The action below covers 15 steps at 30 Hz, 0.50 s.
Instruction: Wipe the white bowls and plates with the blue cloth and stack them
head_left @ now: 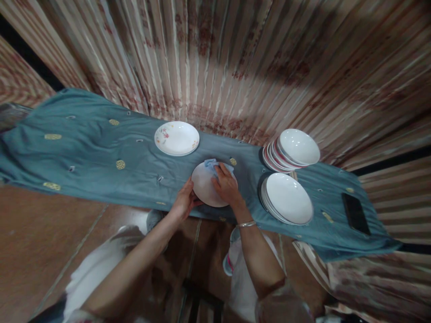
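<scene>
A white plate (pixel 205 186) lies near the front edge of a table under a teal cloth (pixel 101 152). My left hand (pixel 183 201) grips the plate's left rim, fingers curled round it. My right hand (pixel 227 185) presses a light blue cloth (pixel 212 164) onto the plate's upper right part, fingers closed over it. A silver bangle (pixel 247 224) sits on my right wrist.
A single white plate with a floral print (pixel 177 137) lies behind. Two stacks of white plates stand to the right, the far stack (pixel 292 150) leaning and the near stack (pixel 286 198) flat. A black phone (pixel 355 213) lies at the far right. Striped curtains (pixel 235 58) hang behind the table.
</scene>
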### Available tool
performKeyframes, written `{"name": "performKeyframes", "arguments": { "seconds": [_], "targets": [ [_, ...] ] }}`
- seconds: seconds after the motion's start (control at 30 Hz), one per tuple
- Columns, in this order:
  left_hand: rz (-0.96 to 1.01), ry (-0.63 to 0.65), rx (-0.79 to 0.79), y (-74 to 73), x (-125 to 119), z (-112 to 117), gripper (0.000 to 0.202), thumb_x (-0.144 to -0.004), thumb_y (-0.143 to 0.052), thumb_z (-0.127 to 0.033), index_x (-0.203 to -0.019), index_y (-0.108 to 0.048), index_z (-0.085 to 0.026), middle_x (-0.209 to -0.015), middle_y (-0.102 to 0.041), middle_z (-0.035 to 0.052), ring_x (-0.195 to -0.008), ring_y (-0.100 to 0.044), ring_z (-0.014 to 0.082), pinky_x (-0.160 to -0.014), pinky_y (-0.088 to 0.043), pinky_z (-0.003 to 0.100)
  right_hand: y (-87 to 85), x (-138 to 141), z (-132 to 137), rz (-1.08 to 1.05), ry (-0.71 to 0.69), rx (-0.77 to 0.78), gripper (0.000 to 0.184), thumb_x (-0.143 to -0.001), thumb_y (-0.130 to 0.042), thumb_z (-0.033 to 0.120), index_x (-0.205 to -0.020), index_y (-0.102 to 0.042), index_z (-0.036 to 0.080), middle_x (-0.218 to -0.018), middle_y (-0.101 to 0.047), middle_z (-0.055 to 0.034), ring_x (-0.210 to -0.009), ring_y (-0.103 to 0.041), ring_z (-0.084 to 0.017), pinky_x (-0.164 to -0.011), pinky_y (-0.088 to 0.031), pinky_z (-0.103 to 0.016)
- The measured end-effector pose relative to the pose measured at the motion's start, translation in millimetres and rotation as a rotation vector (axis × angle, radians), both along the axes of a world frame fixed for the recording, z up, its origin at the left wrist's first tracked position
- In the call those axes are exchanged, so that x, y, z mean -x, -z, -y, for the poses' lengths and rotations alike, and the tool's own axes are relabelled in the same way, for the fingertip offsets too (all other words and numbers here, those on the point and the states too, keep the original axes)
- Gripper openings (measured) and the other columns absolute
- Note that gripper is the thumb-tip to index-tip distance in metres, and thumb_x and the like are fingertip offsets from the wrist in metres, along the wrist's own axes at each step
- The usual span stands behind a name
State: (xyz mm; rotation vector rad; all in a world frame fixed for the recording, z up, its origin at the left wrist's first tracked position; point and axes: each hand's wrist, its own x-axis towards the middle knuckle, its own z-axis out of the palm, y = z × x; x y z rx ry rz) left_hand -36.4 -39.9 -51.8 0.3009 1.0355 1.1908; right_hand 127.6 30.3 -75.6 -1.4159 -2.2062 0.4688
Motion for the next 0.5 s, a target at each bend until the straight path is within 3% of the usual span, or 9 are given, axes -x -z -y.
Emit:
{"name": "performKeyframes", "arguments": {
  "seconds": [0.27, 0.5],
  "targets": [
    [0.019, 0.003, 0.005, 3.8, 1, 1, 0.052, -0.093, -0.057, -0.036, -0.144, -0.05, -0.027, -0.122, -0.072, 0.0107, -0.089, -0.073, 0.023, -0.07, -0.063, 0.037, -4.8, 16, 3, -0.104, -0.163, 0.1, 0.058, -0.095, -0.05, 0.031, -0.151, -0.041, 0.019, -0.161, -0.034, -0.0114, -0.15, -0.03, -0.028, -0.124, -0.027, -0.052],
    [0.031, -0.003, -0.012, 1.6, 0, 1, 0.044, -0.096, -0.054, -0.036, -0.139, -0.054, -0.025, -0.114, -0.075, 0.0101, -0.09, -0.074, 0.0231, -0.074, -0.062, 0.037, -5.7, 24, 8, -0.189, -0.313, 0.149, 0.05, -0.097, -0.049, 0.03, -0.146, -0.049, 0.017, -0.159, -0.039, -0.0113, -0.148, -0.034, -0.024, -0.124, -0.027, -0.044]
  ]
}}
